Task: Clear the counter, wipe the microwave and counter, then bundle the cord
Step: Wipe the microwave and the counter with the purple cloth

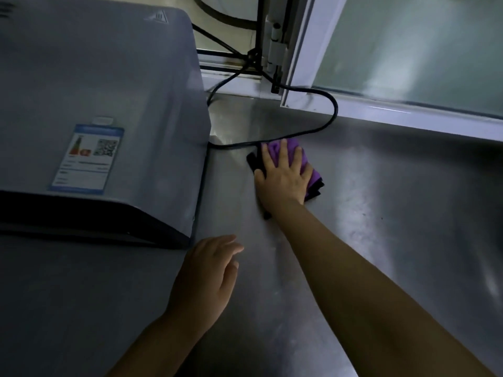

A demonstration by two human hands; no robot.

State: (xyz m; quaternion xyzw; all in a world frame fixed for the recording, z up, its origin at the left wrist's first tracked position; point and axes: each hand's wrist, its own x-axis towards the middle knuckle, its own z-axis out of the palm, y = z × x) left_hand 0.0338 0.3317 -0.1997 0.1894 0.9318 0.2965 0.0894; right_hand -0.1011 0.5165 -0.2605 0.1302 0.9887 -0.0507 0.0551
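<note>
Grey microwave (103,104), seen from above, stands on the left of the steel counter (381,213), with a blue-bordered label on its top. Black cord (330,115) runs from the microwave's rear right corner, loops across the counter toward the window frame and back. Purple-and-black cloth (294,148) lies crumpled on the counter just right of the microwave, its far edge touching the cord.

Location: kitchen. Indicators: a grey microwave (95,104) at the left of the frame, standing on a stainless-steel table (381,213); a white-framed frosted window (408,50) at the upper right.
</note>
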